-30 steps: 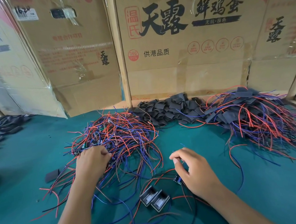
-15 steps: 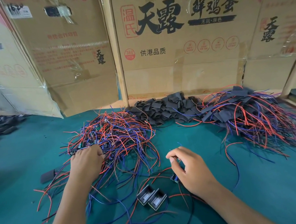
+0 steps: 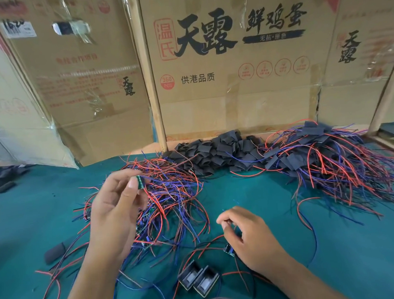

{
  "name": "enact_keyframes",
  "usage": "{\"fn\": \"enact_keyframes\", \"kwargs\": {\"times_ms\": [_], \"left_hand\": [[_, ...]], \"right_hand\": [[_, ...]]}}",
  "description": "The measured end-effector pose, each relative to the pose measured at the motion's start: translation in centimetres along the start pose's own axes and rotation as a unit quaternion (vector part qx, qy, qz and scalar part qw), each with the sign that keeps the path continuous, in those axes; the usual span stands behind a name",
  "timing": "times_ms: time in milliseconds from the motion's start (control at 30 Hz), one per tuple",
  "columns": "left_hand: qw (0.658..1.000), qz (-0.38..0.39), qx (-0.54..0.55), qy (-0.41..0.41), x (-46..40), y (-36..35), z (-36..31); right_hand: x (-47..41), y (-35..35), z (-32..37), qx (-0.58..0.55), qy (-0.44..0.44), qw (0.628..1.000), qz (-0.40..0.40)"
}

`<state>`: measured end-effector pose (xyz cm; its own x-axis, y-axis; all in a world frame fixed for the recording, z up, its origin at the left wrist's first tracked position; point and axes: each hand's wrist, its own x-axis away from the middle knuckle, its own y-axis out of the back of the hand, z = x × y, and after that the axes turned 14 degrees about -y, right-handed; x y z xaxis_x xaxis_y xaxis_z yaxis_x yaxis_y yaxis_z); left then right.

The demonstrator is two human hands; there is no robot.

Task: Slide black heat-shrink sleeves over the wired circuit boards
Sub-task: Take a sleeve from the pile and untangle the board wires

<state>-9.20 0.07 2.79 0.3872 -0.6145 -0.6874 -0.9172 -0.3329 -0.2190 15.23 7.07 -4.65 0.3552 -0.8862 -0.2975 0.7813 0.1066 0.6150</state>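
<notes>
Holding item: green board, pinched by my L hand, leads trailing into wire pile. R hand curled, contents unclear. Risk: snagged leads drag neighbours.

A small green circuit board is pinched in the raised left hand above a wire tangle. Thin wires are held by the right hand on the green worktop. Black sleeves are heaped before cardboard boxes.

Small board half-hidden under right hand
</notes>
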Motion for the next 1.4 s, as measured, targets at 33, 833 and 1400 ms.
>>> {"fn": "enact_keyframes", "kwargs": {"times_ms": [33, 833, 1400], "left_hand": [[0.997, -0.006, 0.074, 0.029, 0.2, -0.4, 0.0], [0.944, -0.032, 0.179, 0.277, 3.0, -5.2, 3.5], [0.950, -0.049, 0.226, 0.209, 3.3, -5.8, 3.3]], "right_hand": [[0.0, 0.0, 0.0, 0.002, 0.000, 1.000, 0.001], [0.8, 0.6, 1.4, -0.046, 0.030, 0.998, 0.035], [1.5, 1.5, 3.7, 0.092, 0.104, 0.988, -0.067]]}}
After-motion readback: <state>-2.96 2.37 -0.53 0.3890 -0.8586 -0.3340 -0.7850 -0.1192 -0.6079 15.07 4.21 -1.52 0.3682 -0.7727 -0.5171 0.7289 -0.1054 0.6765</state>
